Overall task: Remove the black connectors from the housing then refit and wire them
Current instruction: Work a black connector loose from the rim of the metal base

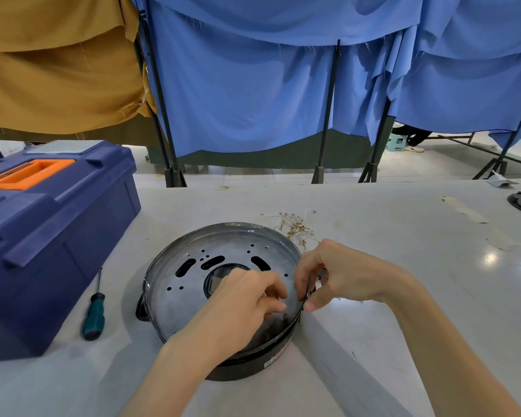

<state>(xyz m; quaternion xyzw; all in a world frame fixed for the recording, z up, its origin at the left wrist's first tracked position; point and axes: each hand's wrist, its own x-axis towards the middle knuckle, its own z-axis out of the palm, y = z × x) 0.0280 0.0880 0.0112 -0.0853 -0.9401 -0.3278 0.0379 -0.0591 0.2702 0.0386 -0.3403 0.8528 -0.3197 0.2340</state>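
Two-handed work at the housing (223, 227) rim
Right hand (337, 275) pinches the rim; left hand (247, 299), just inside it, curls over something hidden. Best to brace firmly and pull gently.

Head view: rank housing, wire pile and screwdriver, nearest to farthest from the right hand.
1. housing, its rim held by the right hand.
2. wire pile, just behind the hand.
3. screwdriver, left of the housing.
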